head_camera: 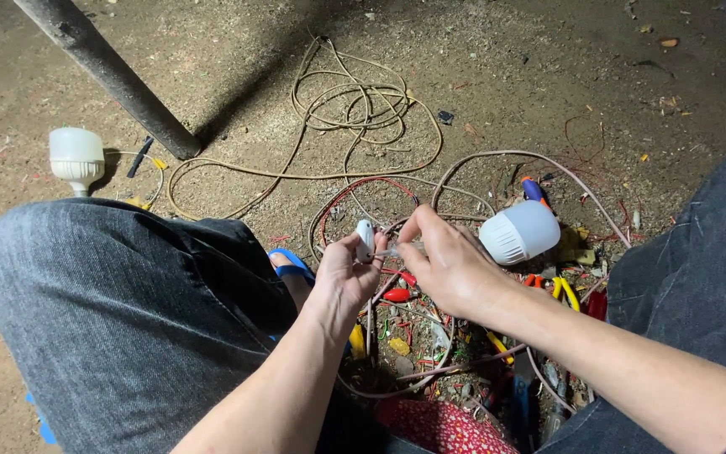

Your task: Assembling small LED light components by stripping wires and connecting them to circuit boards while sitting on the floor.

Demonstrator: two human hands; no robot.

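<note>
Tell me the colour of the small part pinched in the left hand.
White, seen in the head view: the small part sits between the left hand fingertips.

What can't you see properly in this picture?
- Head view: the white part in the left hand is mostly covered by the fingers; its kind is unclear.
- What the right hand pinches is too small to tell.
- The tools behind the right wrist are partly hidden by it.
- The pole is cut off by the top edge.
- The red cloth is cut off by the bottom edge.
</note>
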